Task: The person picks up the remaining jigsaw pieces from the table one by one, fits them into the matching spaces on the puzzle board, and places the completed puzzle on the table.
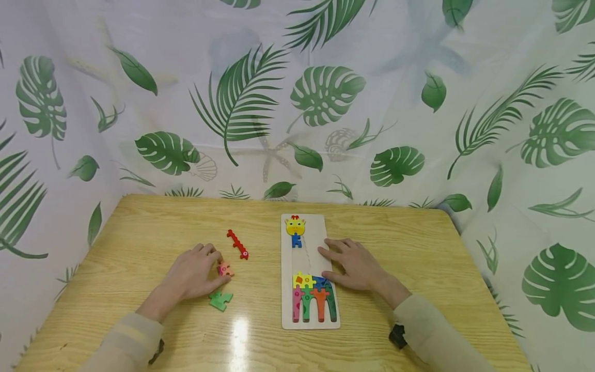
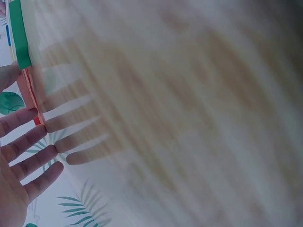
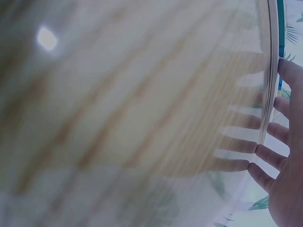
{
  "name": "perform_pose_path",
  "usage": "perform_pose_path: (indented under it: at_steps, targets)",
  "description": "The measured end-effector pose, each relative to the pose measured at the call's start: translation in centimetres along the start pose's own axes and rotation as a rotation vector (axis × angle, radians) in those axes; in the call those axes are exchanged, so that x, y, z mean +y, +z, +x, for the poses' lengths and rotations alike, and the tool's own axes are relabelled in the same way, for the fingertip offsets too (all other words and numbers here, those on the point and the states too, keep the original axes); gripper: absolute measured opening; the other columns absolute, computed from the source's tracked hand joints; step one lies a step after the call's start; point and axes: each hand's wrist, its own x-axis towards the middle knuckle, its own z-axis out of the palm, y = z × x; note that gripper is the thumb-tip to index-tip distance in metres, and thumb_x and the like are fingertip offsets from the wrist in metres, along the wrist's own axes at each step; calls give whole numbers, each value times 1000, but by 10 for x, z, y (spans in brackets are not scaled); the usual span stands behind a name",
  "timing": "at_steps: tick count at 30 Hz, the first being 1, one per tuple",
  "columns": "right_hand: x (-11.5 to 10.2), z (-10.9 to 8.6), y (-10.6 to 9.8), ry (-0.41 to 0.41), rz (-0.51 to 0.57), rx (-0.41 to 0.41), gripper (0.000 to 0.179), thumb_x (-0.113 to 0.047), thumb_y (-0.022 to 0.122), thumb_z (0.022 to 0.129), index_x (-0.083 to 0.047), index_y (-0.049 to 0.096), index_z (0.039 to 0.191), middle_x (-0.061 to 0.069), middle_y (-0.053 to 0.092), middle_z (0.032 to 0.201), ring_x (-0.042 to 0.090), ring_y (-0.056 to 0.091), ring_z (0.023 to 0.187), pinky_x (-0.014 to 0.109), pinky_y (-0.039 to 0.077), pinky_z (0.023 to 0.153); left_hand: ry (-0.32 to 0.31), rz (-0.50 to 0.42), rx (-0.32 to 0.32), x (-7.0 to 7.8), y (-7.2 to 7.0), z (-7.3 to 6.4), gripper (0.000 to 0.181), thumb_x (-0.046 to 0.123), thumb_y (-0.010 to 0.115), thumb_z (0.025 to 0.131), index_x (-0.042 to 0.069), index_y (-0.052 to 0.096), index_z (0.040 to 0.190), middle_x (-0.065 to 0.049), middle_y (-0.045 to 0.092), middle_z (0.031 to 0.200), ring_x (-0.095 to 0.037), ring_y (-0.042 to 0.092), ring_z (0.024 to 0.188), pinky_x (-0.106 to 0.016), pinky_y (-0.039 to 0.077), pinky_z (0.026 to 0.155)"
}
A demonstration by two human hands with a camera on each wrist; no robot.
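A pale wooden puzzle board (image 1: 318,225) lies on the table with a giraffe picture partly filled in. It bears a yellow giraffe head (image 1: 295,226), a small blue neck piece (image 1: 296,241), a yellow body piece (image 1: 303,280) and several coloured leg pieces (image 1: 320,304). My right hand (image 1: 355,263) rests along the board's right edge with fingers spread, its thumb by a dark blue piece (image 1: 319,282). My left hand (image 1: 192,271) pinches a salmon-pink puzzle piece (image 1: 225,269) between thumb and index finger; the other fingers are spread, touching the table in the left wrist view.
Just below the left thumb lies a green puzzle piece (image 1: 220,300). A long red puzzle piece (image 1: 238,244) lies farther back, left of the board. The wooden table (image 1: 260,227) ends at a leaf-print cloth (image 1: 334,155) behind and at the sides.
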Motion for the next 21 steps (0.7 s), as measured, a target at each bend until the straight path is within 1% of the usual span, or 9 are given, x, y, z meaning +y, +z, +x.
perform_pose_path:
  at_steps: [10,17,21]
  targets:
    - [-2,0,-2,0,-1,-12,70,-66,52,101,-27,48,159,8,46,166,36,49,144,60,44,118,-28,-5,-4,1,-3,0,56,58,70,94,9,72,120,-11,71,122,-34,68,111,-51,61,95]
    - [-3,-1,-4,-1,1,0,69,-64,54,101,-26,50,159,8,47,165,36,51,142,60,45,117,-27,-3,13,3,-3,1,56,59,69,94,10,72,121,-10,72,122,-32,68,111,-48,61,95]
    - [-3,0,-4,-2,3,3,68,-64,54,101,-26,50,158,8,48,165,36,51,142,60,45,117,-23,-9,10,5,-4,3,57,60,67,95,10,72,122,-12,72,125,-32,68,115,-49,60,96]
